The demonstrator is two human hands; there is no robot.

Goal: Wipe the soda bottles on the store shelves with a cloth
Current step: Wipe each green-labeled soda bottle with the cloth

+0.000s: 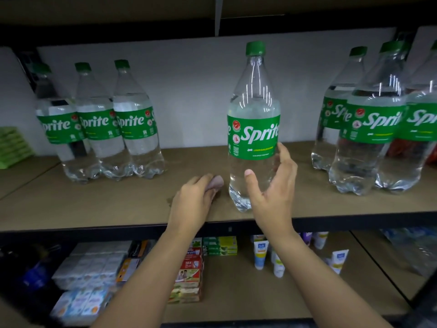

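A clear Sprite bottle with a green cap and label stands upright alone near the front middle of the brown shelf. My right hand is spread around its lower part, thumb in front and fingers at its right side, not closed on it. My left hand rests on the shelf just left of the bottle and grips a small pinkish-grey cloth. Three more Sprite bottles stand at the back left. Another group of Sprite bottles stands at the right.
Green packets lie stacked at the far left of the shelf. Red packaging shows behind the right bottles. The lower shelf holds toothpaste boxes, white tubes and wrapped packs. A black shelf edge runs across the front.
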